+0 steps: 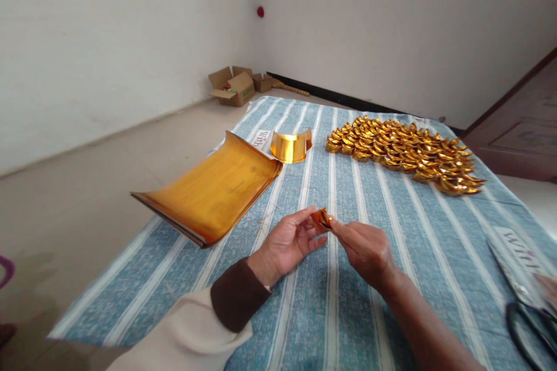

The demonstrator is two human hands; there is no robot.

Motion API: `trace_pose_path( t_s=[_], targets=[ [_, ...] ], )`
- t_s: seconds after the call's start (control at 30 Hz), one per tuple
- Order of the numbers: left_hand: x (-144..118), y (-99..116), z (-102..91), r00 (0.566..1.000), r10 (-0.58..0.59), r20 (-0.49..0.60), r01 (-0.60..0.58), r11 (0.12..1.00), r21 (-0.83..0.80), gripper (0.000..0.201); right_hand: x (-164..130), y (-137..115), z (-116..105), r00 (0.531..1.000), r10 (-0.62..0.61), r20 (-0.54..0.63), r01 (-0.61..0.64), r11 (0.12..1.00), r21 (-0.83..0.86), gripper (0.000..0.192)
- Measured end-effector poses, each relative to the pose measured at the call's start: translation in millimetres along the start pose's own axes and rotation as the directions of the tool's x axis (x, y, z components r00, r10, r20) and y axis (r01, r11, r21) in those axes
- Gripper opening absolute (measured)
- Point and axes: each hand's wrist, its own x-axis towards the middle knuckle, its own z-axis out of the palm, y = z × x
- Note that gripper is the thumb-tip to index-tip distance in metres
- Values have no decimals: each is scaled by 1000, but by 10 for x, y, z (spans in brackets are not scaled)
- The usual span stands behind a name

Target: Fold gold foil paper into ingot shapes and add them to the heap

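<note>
Between my two hands is a small piece of folded gold foil paper point(321, 218), held above the striped cloth. The fingertips of my left hand point(292, 242) grip its left side, with the lower fingers curled beneath. My right hand point(364, 248) pinches its right end between thumb and forefinger. To the left lies a stack of large gold paper sheets point(213, 188) with upturned edges. Beyond my hands stands a curved strip of gold paper point(290, 148). Many finished-looking gold paper ingots point(400, 151) sit in rows at the far right.
A blue and white striped cloth point(304, 307) covers the table. Black-handled scissors point(524, 307) lie at the right edge, partly cut off by the frame. Open cardboard boxes point(235, 88) stand on the floor by the wall. A brown wooden panel point(517, 122) is at the right.
</note>
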Motion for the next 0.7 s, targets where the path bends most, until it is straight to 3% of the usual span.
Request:
trace_pose_path(
  t_s=[0.2, 0.43, 0.57, 0.7],
  targets=[
    [-31, -19, 9, 995, -3, 101, 1, 1000, 23, 14, -12, 2, 11, 992, 112, -49, -112, 994, 19, 26],
    [-37, -38, 6, 980, 66, 188, -82, 993, 82, 18, 53, -177, 32, 939, 330, -96, -300, 923, 239, 25],
    [-39, -46, 9, 974, 83, 211, -102, 991, 80, 24, 95, -233, -3, 936, 343, -79, -297, 890, 345, 32],
    [-35, -54, 8, 973, 80, 218, -101, 991, 89, 22, 77, -239, -9, 942, 325, -82, -287, 910, 300, 30]
  ],
)
